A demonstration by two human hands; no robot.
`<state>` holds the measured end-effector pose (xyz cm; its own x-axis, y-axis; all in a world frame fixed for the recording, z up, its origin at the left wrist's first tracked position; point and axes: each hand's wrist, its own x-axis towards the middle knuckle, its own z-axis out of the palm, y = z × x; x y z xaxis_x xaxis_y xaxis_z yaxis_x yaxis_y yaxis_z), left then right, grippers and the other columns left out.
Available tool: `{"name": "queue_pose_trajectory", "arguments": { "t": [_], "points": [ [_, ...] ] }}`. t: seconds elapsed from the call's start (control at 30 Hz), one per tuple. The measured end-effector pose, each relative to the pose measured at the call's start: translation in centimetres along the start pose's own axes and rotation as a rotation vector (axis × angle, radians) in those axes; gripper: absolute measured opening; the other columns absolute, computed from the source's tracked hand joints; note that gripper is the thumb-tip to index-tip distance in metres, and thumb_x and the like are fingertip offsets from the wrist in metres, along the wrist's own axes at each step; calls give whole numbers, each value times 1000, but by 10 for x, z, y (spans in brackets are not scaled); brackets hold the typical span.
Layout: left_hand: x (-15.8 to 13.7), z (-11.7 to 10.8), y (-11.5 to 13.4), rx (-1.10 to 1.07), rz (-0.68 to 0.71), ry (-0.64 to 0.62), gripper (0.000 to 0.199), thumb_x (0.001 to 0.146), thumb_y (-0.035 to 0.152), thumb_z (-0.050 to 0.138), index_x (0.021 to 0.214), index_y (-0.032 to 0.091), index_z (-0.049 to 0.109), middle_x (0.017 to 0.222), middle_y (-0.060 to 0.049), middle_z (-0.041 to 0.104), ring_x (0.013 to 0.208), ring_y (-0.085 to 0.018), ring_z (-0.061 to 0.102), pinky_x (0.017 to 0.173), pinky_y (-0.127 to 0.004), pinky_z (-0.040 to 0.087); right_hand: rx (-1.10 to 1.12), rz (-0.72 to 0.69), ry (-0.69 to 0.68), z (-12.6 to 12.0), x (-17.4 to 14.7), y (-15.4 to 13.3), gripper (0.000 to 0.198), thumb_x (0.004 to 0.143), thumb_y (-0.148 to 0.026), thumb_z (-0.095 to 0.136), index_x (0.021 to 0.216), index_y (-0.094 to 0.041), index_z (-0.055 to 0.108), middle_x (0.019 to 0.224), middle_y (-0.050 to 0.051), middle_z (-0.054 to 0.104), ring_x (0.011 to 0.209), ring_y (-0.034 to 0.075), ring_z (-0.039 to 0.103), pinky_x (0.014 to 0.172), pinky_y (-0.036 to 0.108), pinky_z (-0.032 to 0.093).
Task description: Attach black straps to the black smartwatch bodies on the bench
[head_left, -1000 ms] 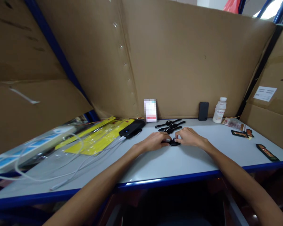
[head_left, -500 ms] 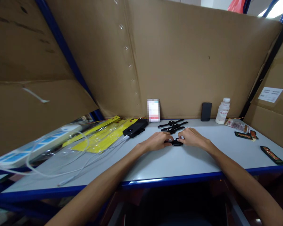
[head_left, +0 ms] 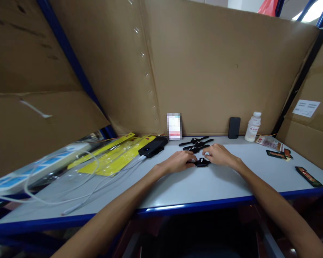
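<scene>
Head view: a small black part [head_left: 201, 162] is pinched low on the grey worktop [head_left: 193, 186] between the left hand [head_left: 181, 160] and right hand [head_left: 216, 154], fingers closed narrowly around its two ends. The part is best kept flat on the worktop and pressed evenly from both sides, clear of the black straps [head_left: 196, 144] lying just behind.

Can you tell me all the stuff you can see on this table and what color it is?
small part: 1, black, between both hands
watch-like pieces: a few, black, behind the hands
power bank: 1, black, left of the hands
packets: several, yellow, far left
cables: some, white, left front
card: 1, white, against the cardboard
phone: 1, dark, leaning on the cardboard
bottle: 1, white, right of the phone
sachets: a few, dark, right edge
table: 1, grey, blue edge
left hand: touching the small part
right hand: touching the small part
</scene>
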<state>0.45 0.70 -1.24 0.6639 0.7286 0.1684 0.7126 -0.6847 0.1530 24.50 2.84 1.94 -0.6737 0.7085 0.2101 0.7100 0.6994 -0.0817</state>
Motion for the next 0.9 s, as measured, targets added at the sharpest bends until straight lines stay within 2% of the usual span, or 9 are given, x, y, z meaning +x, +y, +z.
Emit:
{"name": "queue_pose_trajectory", "arguments": {
  "t": [0.1,0.2,0.37,0.47,0.6,0.7,0.9],
  "points": [
    [0,1,-1,0,2,4,19,94,23,62,109,26,73,107,-6,70,95,-23,67,76,-28,47,3,-35,-41,-2,-1,-2,28,90,-25,64,115,-28,76,86,3,75,80,18,65,65,25,31],
    [0,1,-2,-4,6,0,20,93,22,61,110,26,73,106,-6,71,95,-22,67,76,-28,47,-18,-34,-67,-2,-2,-7,26,91,-31,66,115,-27,76,89,4,75,81,19,66,64,25,31],
    [0,2,-3,10,11,1,21,94,22,61,110,26,72,106,-6,70,96,-23,67,76,-27,47,-76,-30,-78,4,-1,-14,19,94,-31,63,98,-20,78,89,9,76,79,20,66,63,27,31],
    [0,1,-2,27,11,-8,20,94,22,60,110,26,72,105,-6,69,96,-23,67,75,-27,47,-30,-66,-68,5,-1,-17,24,97,-31,58,91,-21,78,85,7,76,77,18,64,62,27,29],
    [0,1,-3,35,12,-6,19,95,24,61,110,26,72,106,-6,69,96,-24,67,74,-28,46,18,-11,-42,0,-1,-14,22,95,-29,59,105,-24,78,86,5,75,78,18,64,62,26,29],
    [0,1,-2,26,17,-4,20,94,22,61,110,26,72,106,-6,70,95,-23,67,74,-28,46,2,-9,-68,-2,-2,-11,30,92,-32,65,120,-25,73,91,5,75,83,19,66,64,26,31],
    [0,-1,0,28,8,-10,19,94,22,61,110,25,72,105,-5,70,95,-23,67,75,-27,46,-93,-14,-109,1,-2,-17,22,95,-32,62,109,-21,75,95,8,77,89,22,69,67,27,35]
  ]
}}
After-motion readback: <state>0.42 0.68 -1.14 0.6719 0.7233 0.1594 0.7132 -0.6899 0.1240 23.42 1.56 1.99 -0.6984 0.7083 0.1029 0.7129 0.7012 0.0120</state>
